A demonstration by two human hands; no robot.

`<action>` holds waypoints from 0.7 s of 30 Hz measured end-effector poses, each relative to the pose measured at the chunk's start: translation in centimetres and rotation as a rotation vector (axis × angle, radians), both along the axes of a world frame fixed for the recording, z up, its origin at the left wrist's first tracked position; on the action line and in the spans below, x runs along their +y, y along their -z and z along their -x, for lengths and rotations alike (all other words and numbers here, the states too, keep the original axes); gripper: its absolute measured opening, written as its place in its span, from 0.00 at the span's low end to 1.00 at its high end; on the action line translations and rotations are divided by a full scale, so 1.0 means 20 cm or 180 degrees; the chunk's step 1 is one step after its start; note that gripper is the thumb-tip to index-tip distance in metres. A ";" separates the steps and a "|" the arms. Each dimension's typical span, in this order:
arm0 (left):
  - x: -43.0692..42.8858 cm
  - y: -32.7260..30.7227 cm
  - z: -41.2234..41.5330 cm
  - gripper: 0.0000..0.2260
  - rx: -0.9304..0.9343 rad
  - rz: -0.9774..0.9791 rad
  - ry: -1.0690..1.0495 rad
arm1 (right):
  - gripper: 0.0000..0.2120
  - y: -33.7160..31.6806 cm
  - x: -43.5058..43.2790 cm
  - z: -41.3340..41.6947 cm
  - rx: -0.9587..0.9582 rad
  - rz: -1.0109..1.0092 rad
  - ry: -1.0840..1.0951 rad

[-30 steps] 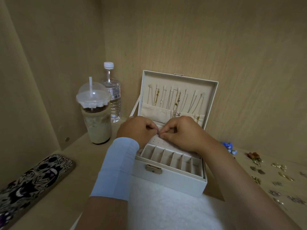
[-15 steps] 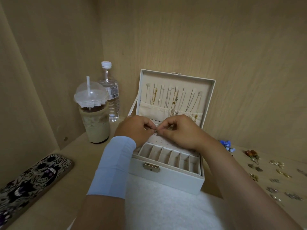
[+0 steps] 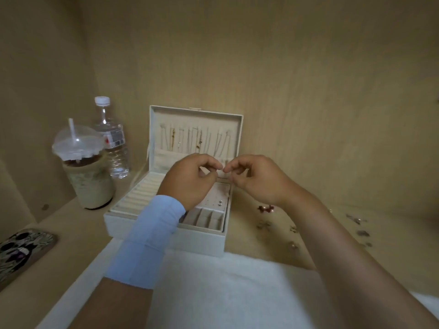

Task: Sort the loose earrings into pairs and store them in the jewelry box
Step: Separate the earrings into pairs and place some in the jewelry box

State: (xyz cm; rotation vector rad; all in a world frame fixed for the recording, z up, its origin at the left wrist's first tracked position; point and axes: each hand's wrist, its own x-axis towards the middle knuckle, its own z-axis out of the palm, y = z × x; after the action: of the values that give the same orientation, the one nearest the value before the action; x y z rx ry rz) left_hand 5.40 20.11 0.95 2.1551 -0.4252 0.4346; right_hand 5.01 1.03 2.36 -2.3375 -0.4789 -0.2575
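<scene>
Earrings (image 3: 266, 208) are mostly loose on the counter (image 3: 251, 248) right of the box (image 3: 166, 241), and a couple of studs (image 3: 219, 203) already sit in its dotted pad. The box is open with its lid standing upright. Both hands are up over it, fingers curled, with the left hand (image 3: 190, 179) and right hand (image 3: 255, 180) almost meeting at thumb and forefinger tips. Looks like a pinch on both sides, but honestly can't tell if anything's in there, too tiny. The left forearm wears a light blue sleeve (image 3: 152, 233).
</scene>
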 end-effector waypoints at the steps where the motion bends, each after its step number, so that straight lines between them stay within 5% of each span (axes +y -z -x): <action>1: -0.09 0.00 0.02 0.09 0.0003 -0.0001 0.0108 | 0.06 -0.02 -0.10 0.05 0.0011 0.0028 0.0075; 12: -1.11 0.10 0.25 0.05 0.0769 -0.0868 0.1307 | 0.05 0.03 -1.08 0.49 0.0335 0.0543 0.1060; 21: -1.31 0.28 0.28 0.08 0.0059 -0.1800 0.1173 | 0.09 0.26 -1.27 0.60 0.0706 0.0674 0.1028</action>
State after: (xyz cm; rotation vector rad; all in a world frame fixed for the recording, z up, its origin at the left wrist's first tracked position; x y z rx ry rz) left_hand -0.14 -6.05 -4.61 2.5349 -1.0104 0.0855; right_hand -6.91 -24.42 -2.74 -2.6082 -0.0179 -0.0978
